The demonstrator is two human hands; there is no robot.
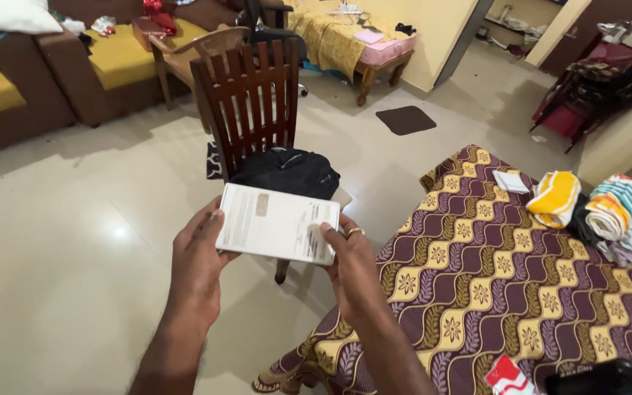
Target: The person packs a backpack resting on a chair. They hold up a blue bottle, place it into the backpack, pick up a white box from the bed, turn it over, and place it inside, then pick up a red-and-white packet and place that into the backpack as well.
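Note:
A flat white box [276,223] with small printed text on its face is held up in front of me by both hands. My left hand [197,263] grips its left edge, thumb on top. Gripping the right edge is my right hand [351,267], which wears a ring on one finger. Behind the box stands a dark wooden chair [246,102] with a black backpack [287,172] on its seat.
A bed with a purple and yellow patterned cover [491,285] fills the right side, with rolled towels [587,205] and a small white packet [510,181] on it. Brown sofas [53,73], a second wooden chair, a low table and a dark mat [405,119] lie beyond on the tiled floor.

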